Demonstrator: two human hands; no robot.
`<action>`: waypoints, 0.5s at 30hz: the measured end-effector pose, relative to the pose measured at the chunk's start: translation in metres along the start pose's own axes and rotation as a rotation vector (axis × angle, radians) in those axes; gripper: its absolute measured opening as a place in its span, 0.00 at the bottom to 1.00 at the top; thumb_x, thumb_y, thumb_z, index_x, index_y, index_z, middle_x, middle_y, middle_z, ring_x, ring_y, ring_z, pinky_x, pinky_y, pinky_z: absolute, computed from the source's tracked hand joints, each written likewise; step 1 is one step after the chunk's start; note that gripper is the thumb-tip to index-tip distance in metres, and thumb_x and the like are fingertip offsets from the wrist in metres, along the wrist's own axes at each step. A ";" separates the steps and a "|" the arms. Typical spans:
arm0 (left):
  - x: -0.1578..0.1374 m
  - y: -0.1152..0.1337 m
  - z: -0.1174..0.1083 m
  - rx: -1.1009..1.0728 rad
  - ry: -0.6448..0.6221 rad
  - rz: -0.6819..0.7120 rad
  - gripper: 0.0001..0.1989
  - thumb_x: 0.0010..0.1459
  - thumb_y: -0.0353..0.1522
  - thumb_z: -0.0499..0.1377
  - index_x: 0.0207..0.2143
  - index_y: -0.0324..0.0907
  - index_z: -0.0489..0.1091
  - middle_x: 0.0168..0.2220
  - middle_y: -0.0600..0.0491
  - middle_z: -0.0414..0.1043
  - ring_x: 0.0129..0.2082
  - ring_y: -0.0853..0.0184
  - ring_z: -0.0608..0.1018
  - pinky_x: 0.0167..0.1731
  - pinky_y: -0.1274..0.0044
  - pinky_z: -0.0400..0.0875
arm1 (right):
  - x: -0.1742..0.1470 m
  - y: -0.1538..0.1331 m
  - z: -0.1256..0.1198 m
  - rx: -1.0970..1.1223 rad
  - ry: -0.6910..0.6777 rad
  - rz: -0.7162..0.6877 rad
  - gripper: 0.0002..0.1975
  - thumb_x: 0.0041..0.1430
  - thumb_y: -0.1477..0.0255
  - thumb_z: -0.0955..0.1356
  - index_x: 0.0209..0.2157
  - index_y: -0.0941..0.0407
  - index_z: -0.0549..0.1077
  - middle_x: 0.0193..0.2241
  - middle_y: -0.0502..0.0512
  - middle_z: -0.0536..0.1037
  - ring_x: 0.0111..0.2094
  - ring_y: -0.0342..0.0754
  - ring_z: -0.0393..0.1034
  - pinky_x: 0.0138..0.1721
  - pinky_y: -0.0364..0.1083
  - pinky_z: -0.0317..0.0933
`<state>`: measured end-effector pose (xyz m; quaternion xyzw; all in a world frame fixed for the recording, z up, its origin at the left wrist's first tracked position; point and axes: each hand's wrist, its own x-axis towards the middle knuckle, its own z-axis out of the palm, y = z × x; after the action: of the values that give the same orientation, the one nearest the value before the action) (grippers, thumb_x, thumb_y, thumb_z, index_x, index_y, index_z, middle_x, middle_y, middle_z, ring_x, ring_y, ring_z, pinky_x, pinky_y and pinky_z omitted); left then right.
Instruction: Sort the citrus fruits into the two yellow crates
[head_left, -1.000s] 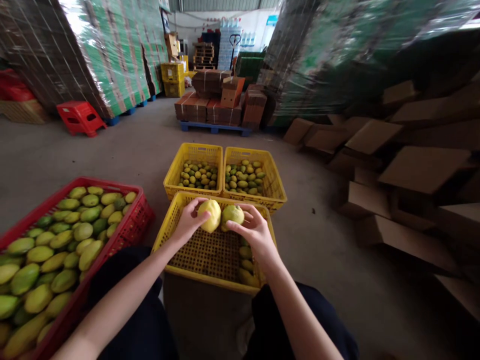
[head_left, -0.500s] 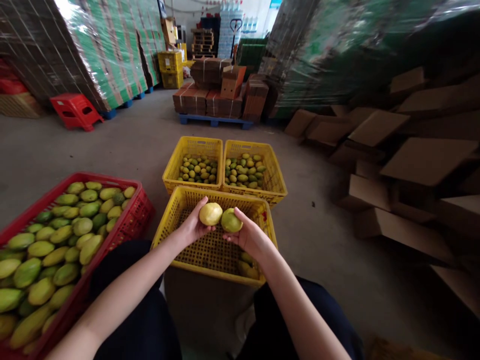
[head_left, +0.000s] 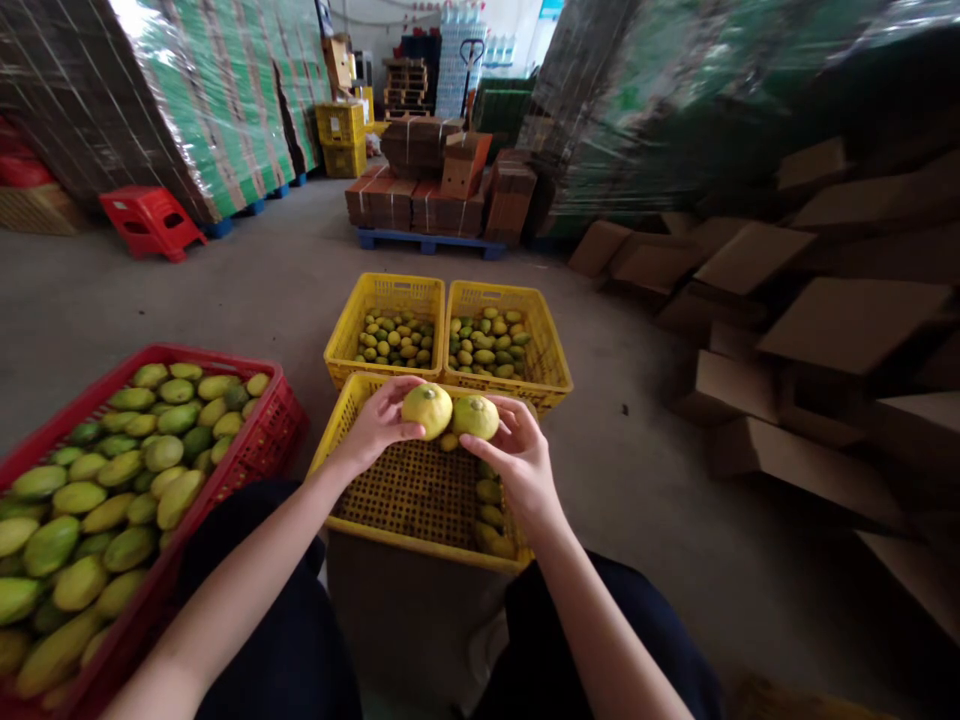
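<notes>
My left hand [head_left: 382, 428] is closed round a yellow lemon [head_left: 427, 411], its stem end facing up. Beside it, a greener lemon [head_left: 476, 418] sits between the thumb and fingers of my right hand [head_left: 525, 460]. The two fruits are side by side, almost touching, above a yellow crate [head_left: 420, 548]. Inside that crate, several lemons [head_left: 491, 516] lie in a row along the right side, partly hidden by my right hand. Another small yellow fruit [head_left: 448, 441] shows below the held pair. Most of the crate's slotted floor is visible.
At left, a red crate [head_left: 283, 425] is heaped with green-yellow lemons [head_left: 112, 513]. Two more yellow crates [head_left: 401, 283] with lemons stand just beyond. Flattened cartons [head_left: 780, 450] lie at right. A red stool [head_left: 152, 222] and a blue pallet [head_left: 431, 242] of cardboard are farther back.
Both hands have risen slightly and turned the lemons, so their stem ends now face me. More of the row of lemons in the crate shows beside my right wrist.
</notes>
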<state>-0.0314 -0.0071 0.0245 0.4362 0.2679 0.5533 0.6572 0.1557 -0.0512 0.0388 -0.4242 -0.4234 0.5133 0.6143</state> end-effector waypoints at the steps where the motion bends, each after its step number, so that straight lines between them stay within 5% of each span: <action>1: 0.000 -0.001 0.000 -0.009 0.000 -0.007 0.27 0.32 0.28 0.75 0.40 0.45 0.77 0.43 0.51 0.76 0.46 0.62 0.75 0.46 0.75 0.69 | 0.000 0.000 0.000 0.009 -0.002 0.008 0.23 0.37 0.74 0.79 0.39 0.49 0.75 0.38 0.47 0.79 0.39 0.46 0.72 0.44 0.46 0.65; 7: 0.000 -0.007 0.000 -0.253 0.088 -0.191 0.18 0.46 0.33 0.69 0.42 0.41 0.76 0.41 0.50 0.77 0.38 0.64 0.79 0.33 0.78 0.75 | 0.008 0.005 -0.002 0.238 -0.066 0.200 0.18 0.44 0.68 0.75 0.40 0.51 0.77 0.37 0.50 0.80 0.40 0.48 0.73 0.44 0.48 0.66; 12: 0.003 0.002 0.006 -0.403 0.181 -0.454 0.17 0.62 0.39 0.54 0.45 0.34 0.72 0.42 0.41 0.77 0.38 0.57 0.81 0.35 0.69 0.79 | 0.014 0.011 0.001 0.441 -0.059 0.347 0.13 0.46 0.64 0.71 0.36 0.52 0.76 0.33 0.51 0.80 0.34 0.50 0.74 0.32 0.48 0.69; 15: 0.003 0.002 0.009 -0.382 0.213 -0.509 0.19 0.62 0.41 0.54 0.45 0.34 0.71 0.38 0.42 0.78 0.32 0.60 0.81 0.28 0.74 0.78 | 0.013 0.013 0.007 0.448 -0.010 0.372 0.13 0.47 0.62 0.71 0.33 0.54 0.75 0.26 0.51 0.78 0.25 0.47 0.71 0.23 0.45 0.65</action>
<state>-0.0243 -0.0070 0.0304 0.1642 0.3268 0.4541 0.8124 0.1468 -0.0366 0.0289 -0.3459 -0.2174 0.6998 0.5860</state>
